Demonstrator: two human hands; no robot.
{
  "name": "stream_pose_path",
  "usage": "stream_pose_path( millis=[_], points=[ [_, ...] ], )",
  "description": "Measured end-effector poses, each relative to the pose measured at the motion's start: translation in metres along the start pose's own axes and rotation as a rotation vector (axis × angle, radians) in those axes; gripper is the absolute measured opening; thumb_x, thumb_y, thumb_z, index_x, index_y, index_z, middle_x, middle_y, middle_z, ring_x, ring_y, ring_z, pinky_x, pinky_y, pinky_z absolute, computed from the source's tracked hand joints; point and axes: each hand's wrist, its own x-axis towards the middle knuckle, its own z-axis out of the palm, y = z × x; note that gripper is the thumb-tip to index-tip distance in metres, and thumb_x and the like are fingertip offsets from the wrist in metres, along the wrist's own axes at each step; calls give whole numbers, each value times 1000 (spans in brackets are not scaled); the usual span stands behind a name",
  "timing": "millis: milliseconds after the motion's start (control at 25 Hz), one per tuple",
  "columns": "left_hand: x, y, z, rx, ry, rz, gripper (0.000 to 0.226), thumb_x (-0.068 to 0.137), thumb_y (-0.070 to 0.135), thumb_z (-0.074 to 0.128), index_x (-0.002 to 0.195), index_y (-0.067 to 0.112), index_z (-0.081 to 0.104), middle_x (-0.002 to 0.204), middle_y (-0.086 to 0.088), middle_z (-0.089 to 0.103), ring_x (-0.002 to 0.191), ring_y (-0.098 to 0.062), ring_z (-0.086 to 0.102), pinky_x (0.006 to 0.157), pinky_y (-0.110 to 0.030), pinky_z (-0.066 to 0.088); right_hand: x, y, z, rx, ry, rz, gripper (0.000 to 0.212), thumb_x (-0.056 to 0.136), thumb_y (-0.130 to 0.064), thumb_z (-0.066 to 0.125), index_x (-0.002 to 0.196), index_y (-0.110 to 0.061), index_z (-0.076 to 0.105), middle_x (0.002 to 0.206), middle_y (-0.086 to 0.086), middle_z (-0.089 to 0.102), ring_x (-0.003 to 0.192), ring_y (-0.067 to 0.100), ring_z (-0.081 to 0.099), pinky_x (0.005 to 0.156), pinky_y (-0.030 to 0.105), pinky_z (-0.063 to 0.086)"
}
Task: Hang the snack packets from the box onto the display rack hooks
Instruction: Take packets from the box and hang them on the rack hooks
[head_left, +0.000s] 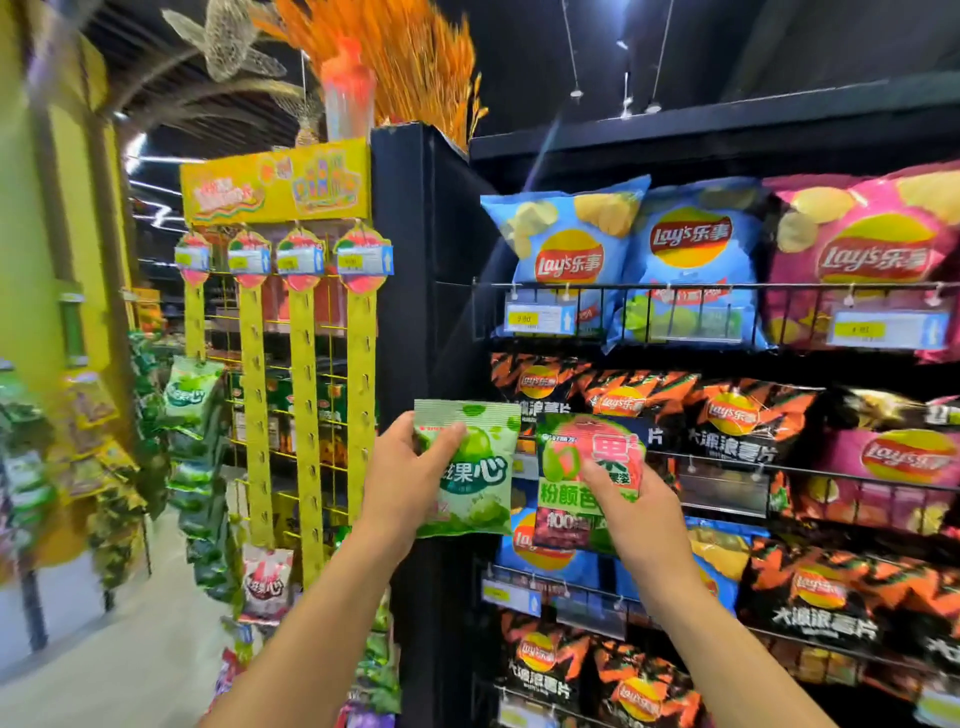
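Observation:
My left hand (408, 480) grips a light green snack packet (475, 480) by its left edge, thumb across the front. My right hand (631, 506) holds a pink and green snack packet (582, 457) from below, thumb on its face. Both packets are upright at chest height in front of the black shelf post. The yellow display rack (306, 395) with vertical hook strips stands to the left; most of its hooks are bare. A green packet (189, 392) hangs on its left strip and a pink one (265, 584) hangs low. The box is out of sight.
Black wire shelves (727, 291) on the right carry blue, pink and black-orange crisp bags. A black post (410, 260) separates them from the rack. More hanging packets (31, 467) line the yellow-green wall at far left. Pale floor (130, 649) runs down the aisle.

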Motion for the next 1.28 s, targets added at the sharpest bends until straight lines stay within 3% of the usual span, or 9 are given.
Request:
stream_pose_path(
  millis=[120, 280, 360, 440, 680, 920, 1000, 1160, 1280],
  points=[
    [-6, 15, -23, 12, 52, -43, 18, 97, 29, 73, 104, 14, 67, 92, -8, 79, 84, -26, 80, 70, -51, 66, 7, -11, 20, 32, -52, -6, 8, 93, -42, 68, 97, -44, 61, 98, -28, 65, 94, -12, 59, 72, 12, 41],
    [-21, 28, -59, 64, 159, -57, 20, 98, 29, 72, 107, 12, 67, 95, -9, 79, 84, -23, 80, 64, -38, 64, 5, -20, 53, 73, -152, -13, 10, 92, -46, 67, 97, -37, 65, 94, -23, 69, 91, -11, 62, 74, 16, 44],
    [-28, 33, -78, 91, 209, -69, 20, 97, 29, 73, 107, 13, 68, 97, -12, 79, 89, -28, 79, 73, -48, 65, 1, -22, 72, 90, -191, -25, 13, 92, -47, 66, 99, -37, 64, 97, -23, 68, 93, -9, 62, 77, 19, 45],
    [-36, 37, -94, 126, 256, -63, 17, 96, 28, 75, 105, 15, 68, 98, -12, 79, 91, -29, 79, 80, -55, 64, -3, -24, 89, 136, -231, -16, 11, 93, -45, 67, 96, -36, 63, 93, -24, 67, 87, -14, 63, 69, 11, 45],
    [-58, 38, -164, 148, 370, -77, 13, 97, 25, 73, 106, 17, 68, 98, -9, 80, 87, -25, 79, 79, -54, 65, -34, -33, 155, 248, -351, 11, 22, 92, -41, 68, 105, -24, 71, 92, -11, 77, 83, -3, 71, 62, 11, 50],
    [-54, 18, -241, 134, 348, -79, 30, 95, 30, 75, 116, 11, 66, 104, -11, 79, 90, -25, 79, 79, -52, 65, -65, -27, 227, 158, -355, 49, 36, 85, -64, 67, 104, -34, 71, 100, -10, 76, 96, 11, 72, 88, 48, 57],
    [-48, 8, -272, 125, 321, -97, 32, 95, 30, 75, 118, 9, 65, 106, -13, 78, 89, -24, 79, 77, -50, 66, -78, -25, 256, 119, -316, 57, 46, 82, -71, 64, 105, -32, 72, 101, -10, 76, 99, 11, 70, 91, 45, 56],
    [-38, -6, -321, 94, 229, -118, 11, 98, 21, 72, 93, 24, 62, 91, -7, 77, 73, -8, 78, 61, -31, 65, -100, -17, 308, -14, -236, 95, 100, 65, -95, 52, 131, -20, 61, 126, -4, 67, 120, 16, 59, 105, 48, 48],
    [-28, -16, -350, 81, 185, -122, 18, 98, 17, 71, 88, 25, 58, 83, 2, 72, 63, 2, 73, 49, -17, 55, -114, -18, 336, -50, -177, 125, 107, 66, -94, 53, 138, -14, 56, 136, 2, 61, 128, 21, 55, 110, 50, 43]
  ],
)
